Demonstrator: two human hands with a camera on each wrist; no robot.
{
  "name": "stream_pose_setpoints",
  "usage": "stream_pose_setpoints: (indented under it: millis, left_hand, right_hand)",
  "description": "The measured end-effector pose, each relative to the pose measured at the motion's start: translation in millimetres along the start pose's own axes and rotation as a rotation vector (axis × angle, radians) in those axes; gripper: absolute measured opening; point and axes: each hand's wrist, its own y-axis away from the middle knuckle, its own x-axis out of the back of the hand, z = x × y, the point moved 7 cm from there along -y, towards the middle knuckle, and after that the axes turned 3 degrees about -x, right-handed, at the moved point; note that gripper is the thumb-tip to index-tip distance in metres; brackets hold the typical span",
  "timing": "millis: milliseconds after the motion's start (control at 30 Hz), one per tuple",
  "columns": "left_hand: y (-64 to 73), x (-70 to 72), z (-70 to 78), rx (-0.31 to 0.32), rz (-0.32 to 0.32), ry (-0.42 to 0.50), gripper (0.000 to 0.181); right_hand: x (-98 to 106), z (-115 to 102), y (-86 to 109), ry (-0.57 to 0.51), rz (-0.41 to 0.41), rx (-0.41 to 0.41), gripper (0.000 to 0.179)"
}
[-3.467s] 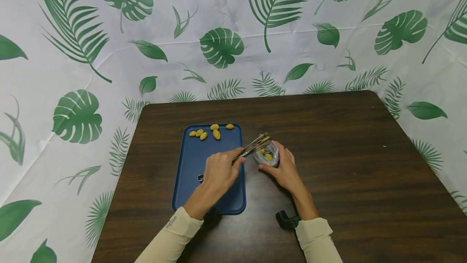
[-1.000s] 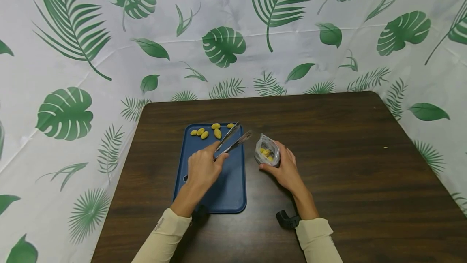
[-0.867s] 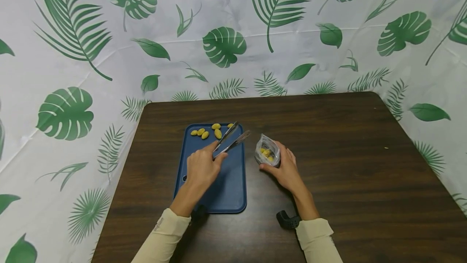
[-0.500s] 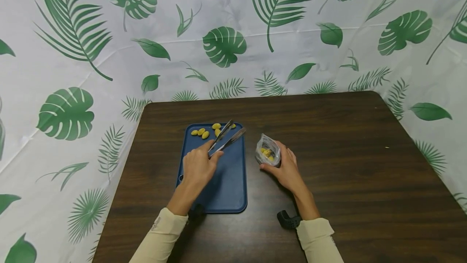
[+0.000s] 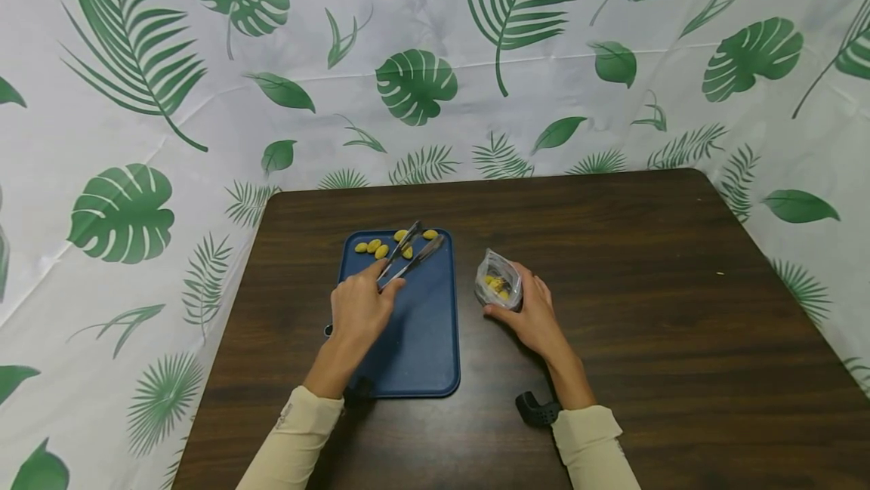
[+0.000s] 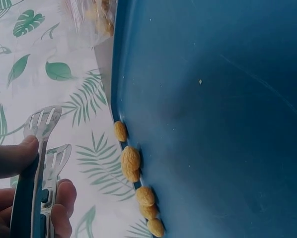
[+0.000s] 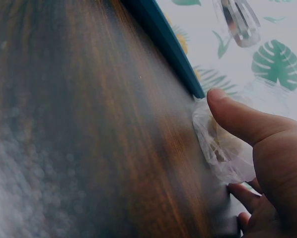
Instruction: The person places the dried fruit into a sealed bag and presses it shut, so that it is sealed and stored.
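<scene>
Yellow pieces (image 5: 382, 251) are lying on the tray (image 5: 428, 331) | left hand (image 5: 359, 309) is gripping parted tongs (image 5: 425, 251) | right hand (image 5: 533, 312) is holding the bag (image 5: 498, 265) | gentle, centred squeezing is seeming best

a dark brown wood-grain table (image 5: 680, 354) with rounded far corners stands before a white backdrop (image 5: 435, 22) printed with green leaves (image 5: 416, 87) and palm fronds (image 5: 506, 26); a tiny yellowish scrap (image 5: 720, 273) lies on the table's right side.
</scene>
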Motion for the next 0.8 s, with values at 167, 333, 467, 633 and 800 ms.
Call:
stream_pose_setpoints:
  millis: [167, 333, 467, 633, 800]
  left_hand:
    - [-2.1, -0.4, -4.0, 0.012, -0.012, -0.004, 0.046]
    - [-4.2, -1.0, -8.7, 0.026, -0.018, -0.018, 0.047]
    - [-6.0, -2.4, -12.6, 0.041, -0.026, -0.028, 0.05]
    - [-7.1, -4.5, -16.1, 0.045, -0.027, -0.037, 0.049]
    - [-7.8, -5.5, -18.7, 0.05, -0.025, -0.049, 0.05]
  right_hand:
    - [0, 0, -0.1, 0.0, -0.004, -0.009, 0.097]
    - [0, 0, 0.0, -0.005, -0.004, -0.014, 0.096]
    - [0, 0, -0.3, -0.005, -0.002, -0.015, 0.097]
    - [-1, 0, -0.6, -0.005, -0.005, -0.021, 0.097]
    - [-1, 1, -0.4, -0.009, -0.005, -0.015, 0.096]
